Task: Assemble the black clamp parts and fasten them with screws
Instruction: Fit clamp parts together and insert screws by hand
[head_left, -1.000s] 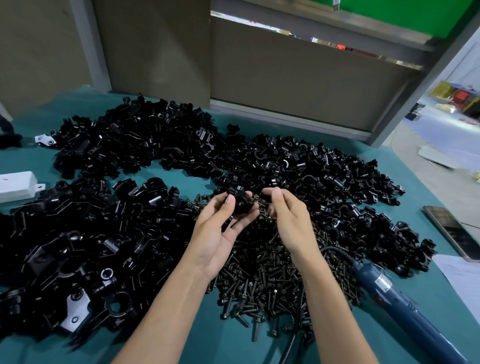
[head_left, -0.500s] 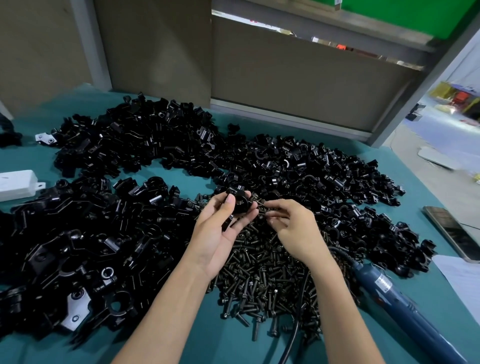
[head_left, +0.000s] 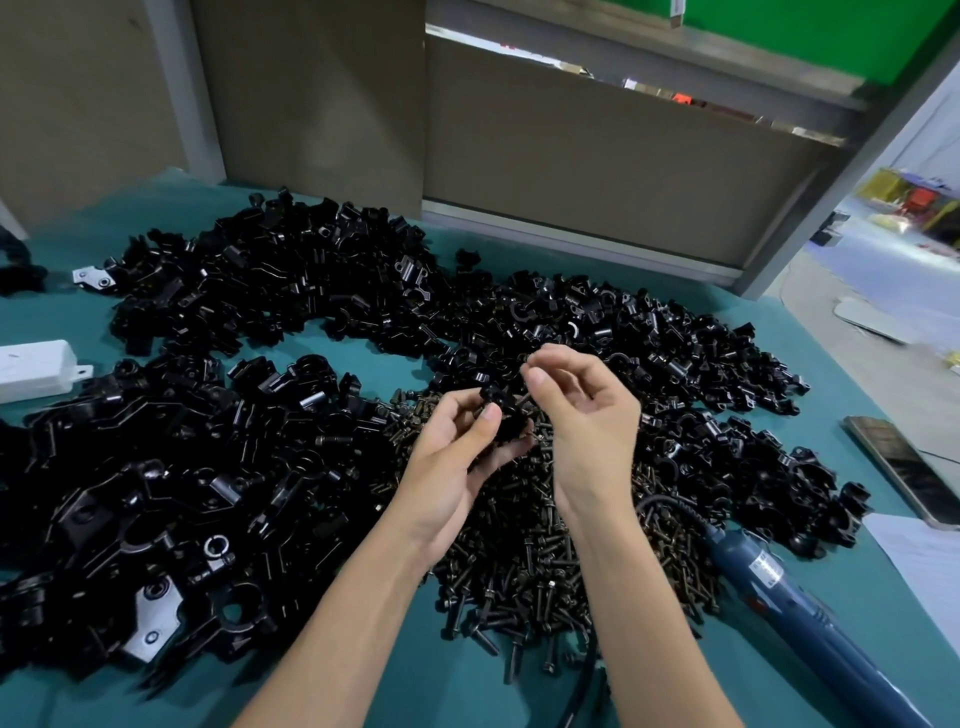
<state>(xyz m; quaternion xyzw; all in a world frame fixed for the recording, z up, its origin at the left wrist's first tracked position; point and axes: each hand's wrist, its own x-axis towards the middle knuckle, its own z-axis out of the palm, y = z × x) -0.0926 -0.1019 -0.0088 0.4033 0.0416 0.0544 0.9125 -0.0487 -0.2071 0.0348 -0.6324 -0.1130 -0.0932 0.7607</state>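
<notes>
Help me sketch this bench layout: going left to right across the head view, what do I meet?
From the left: white box → silver bracket → left hand gripping a clamp part → right hand pinching a screw → phone.

a teal table (head_left: 395, 691) carries black clamp parts (head_left: 270, 291), screws (head_left: 519, 582), a blue driver (head_left: 795, 618).

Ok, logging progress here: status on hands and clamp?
Left hand grips clamp part. Right hand pinches likely screw just above it. Nothing blocking.
</notes>
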